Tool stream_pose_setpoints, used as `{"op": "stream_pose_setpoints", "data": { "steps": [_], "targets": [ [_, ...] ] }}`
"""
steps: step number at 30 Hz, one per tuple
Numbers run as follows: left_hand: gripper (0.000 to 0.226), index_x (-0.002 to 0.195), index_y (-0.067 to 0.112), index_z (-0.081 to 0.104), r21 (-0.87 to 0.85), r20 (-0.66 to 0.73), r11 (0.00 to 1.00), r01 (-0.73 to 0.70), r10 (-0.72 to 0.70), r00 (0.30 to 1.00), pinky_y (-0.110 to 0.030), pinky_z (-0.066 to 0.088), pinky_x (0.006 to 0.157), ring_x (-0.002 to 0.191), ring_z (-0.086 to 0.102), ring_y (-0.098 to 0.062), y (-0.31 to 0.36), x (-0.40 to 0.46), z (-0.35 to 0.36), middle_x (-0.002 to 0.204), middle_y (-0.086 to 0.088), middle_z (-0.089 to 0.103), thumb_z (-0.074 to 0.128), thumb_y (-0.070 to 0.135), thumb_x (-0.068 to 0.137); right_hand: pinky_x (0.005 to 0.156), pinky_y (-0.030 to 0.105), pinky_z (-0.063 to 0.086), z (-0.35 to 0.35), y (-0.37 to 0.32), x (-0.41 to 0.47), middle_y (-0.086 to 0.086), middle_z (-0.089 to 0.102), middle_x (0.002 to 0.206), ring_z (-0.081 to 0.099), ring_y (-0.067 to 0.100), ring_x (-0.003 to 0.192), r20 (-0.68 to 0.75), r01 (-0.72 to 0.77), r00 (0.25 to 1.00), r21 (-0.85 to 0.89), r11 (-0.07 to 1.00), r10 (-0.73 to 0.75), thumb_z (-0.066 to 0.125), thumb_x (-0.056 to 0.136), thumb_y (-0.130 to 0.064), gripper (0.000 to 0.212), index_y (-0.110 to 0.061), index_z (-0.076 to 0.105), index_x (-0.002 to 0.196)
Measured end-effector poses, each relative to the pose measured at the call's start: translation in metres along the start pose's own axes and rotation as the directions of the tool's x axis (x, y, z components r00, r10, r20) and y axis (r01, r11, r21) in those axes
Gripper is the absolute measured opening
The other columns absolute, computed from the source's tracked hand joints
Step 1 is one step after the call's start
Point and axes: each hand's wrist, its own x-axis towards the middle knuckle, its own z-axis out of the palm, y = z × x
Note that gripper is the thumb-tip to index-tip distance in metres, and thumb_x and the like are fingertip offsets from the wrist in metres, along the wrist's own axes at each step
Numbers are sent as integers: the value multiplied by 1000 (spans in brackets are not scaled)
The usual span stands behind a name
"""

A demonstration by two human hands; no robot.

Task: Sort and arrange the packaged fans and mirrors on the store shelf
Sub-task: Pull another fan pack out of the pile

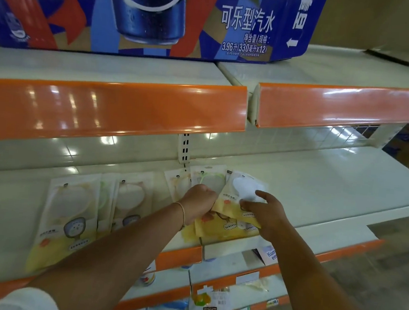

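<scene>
Pack: the flat glossy yellow-and-white plastic packet (pixel 237 201) lies atop the pile just right of the shelf's white slotted upright (pixel 184 147).
Handling: I judge it light, slippery, bendy; pinch an edge.
Left hand (pixel 198 199): curled onto the pile.
Right hand (pixel 261 212): pinching the packet.

Flat yellow-white packages (pixel 68 220) along shelf (pixel 318 188)
</scene>
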Motion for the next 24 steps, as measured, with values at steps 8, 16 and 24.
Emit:
{"op": "stream_pose_setpoints", "data": {
  "steps": [8,16,24],
  "targets": [
    [50,112,-4,63,-255,64,962,95,-81,995,-47,52,83,84,64,-31,0,4,-2,96,-20,66,60,40,88,85,48,56,6,6,-12,15,58,122,66,35,101,208,61,973,204,977,-104,77,73,3,74,-28,50,135],
    [26,100,6,65,-284,-123,959,21,-58,991,-31,48,71,83,59,-19,-10,6,-20,91,-7,65,64,30,92,84,47,58,38,10,-26,9,52,127,60,30,109,338,349,882,-2,937,-328,82,67,-10,102,-36,27,148],
    [23,103,-1,63,-257,-301,965,-47,-34,953,-24,43,58,70,59,-12,-34,-22,-88,81,-7,67,60,19,93,66,32,54,90,11,-34,4,70,95,67,19,78,132,252,964,-167,953,-232,67,88,-25,57,-26,40,138]
  ]
}}
